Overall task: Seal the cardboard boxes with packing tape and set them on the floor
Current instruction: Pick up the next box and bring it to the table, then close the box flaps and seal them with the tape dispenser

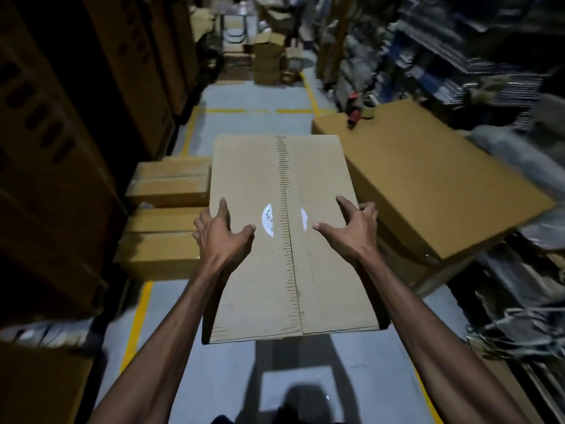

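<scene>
Both hands, the left hand (221,232) and right hand (351,229), are clutching the taped cardboard box (284,240) by its sides above the floor (232,123), sealing seemingly done, setting down remaining.

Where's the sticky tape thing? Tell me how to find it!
Look right of the box that the two hands hold, to the big cardboard box lying flat by the shelves. At its far corner sits the tape dispenser. It is the only thing on that box, with red parts and a roll of tape.
</scene>
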The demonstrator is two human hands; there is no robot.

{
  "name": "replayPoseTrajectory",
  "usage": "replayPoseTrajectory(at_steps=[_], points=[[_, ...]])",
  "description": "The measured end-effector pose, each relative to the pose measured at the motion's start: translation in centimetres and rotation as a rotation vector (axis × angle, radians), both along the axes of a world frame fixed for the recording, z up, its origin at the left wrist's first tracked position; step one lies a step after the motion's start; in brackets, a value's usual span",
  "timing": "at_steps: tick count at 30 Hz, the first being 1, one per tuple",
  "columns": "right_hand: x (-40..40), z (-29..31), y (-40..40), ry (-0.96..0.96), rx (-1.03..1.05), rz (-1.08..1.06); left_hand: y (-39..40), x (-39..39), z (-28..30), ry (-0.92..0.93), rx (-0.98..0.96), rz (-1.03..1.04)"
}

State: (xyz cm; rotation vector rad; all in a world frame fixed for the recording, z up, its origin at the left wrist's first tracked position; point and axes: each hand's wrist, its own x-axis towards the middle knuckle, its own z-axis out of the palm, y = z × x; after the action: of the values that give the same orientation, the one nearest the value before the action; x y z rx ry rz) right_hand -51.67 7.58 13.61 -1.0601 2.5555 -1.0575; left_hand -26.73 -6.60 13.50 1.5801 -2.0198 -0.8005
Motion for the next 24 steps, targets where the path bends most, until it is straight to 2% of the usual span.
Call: replayPoseTrajectory(at_steps=[5, 11, 18, 24], points=[[-7.9, 3.3, 0.1, 0.053, -0.051, -0.152, -4.2, -10.4, 3.9, 0.048, -0.049, -0.181], [-16.2, 5.6, -2.4, 0.088, -0.079, -0.318, -11.5, -22.8, 5.9, 0.073, -0.081, -0.41], [-23.2, 7.3, -4.7, 0.085, -0.105, -0.498, -18.0, -35.4, 8.3, 0.111, -0.129, -0.636], [-29.1, 8.3, -5.9, 0.094, -0.11, -0.632, -21.1, -45.6, 9.3, 0.094, -0.096, -0.776]])
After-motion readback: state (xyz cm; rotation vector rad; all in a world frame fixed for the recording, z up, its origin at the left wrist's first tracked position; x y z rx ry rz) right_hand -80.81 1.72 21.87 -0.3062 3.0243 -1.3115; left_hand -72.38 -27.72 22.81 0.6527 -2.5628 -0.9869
